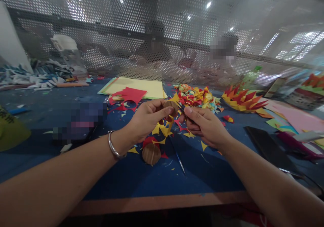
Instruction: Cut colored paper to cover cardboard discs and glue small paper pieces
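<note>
Pinching a small wooden disc (172, 106) between thumb and forefinger, the left hand (145, 119) holds it up just above the blue surface (121, 176), near the middle of the view, with a cut yellow paper shape (166, 128) hanging down from under the disc. A silver bangle (113, 146) circles the left wrist. The right hand (205, 126) sits just beside it, its fingers (193, 114) curled and pressed together on a thin dark tool (181, 107) whose tip reaches the disc's edge; what kind of tool it is cannot be told. Below the left hand a second wooden disc (151, 154) lies on the surface, touching a red scrap, with small yellow triangles scattered about and a blue pen (179, 159) near it. Farther back lie a stack of yellow sheets (149, 86) and a cut red sheet (129, 95), with a heap of mixed coloured scraps (198, 97) to their right. Spiky red, orange and yellow paper fans (243, 100) lie beyond the right hand, and a black phone (265, 145) rests beside the right forearm. A perforated metal screen (101, 24) stands along the far edge, with other people blurred behind it.
</note>
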Tool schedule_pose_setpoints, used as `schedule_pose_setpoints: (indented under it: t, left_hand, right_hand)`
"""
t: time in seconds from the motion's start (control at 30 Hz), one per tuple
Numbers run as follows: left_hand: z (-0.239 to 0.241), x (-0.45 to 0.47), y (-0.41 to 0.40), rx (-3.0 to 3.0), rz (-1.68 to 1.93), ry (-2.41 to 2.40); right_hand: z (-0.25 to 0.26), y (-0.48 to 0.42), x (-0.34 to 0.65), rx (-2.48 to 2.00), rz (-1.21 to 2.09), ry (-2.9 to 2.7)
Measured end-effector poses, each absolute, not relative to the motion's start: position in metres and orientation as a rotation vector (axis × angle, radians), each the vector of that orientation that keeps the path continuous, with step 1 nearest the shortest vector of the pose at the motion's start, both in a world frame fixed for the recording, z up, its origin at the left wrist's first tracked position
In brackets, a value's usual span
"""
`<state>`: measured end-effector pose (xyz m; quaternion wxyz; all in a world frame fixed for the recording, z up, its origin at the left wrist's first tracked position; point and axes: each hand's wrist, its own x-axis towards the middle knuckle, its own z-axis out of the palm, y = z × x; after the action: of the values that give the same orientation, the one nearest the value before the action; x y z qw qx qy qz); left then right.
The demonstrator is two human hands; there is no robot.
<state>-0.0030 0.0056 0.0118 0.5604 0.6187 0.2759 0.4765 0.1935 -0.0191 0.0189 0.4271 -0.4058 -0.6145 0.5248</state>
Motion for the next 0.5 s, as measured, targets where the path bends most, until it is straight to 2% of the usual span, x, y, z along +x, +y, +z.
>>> schedule_pose_setpoints:
  t: [0.5]
  left_hand:
    - [0.0091, -0.0027, 0.0056, 1.552, 1.036, 0.578]
  right_hand:
    - [0.021, -0.0197, 0.1961, -1.027, 1.243, -1.615]
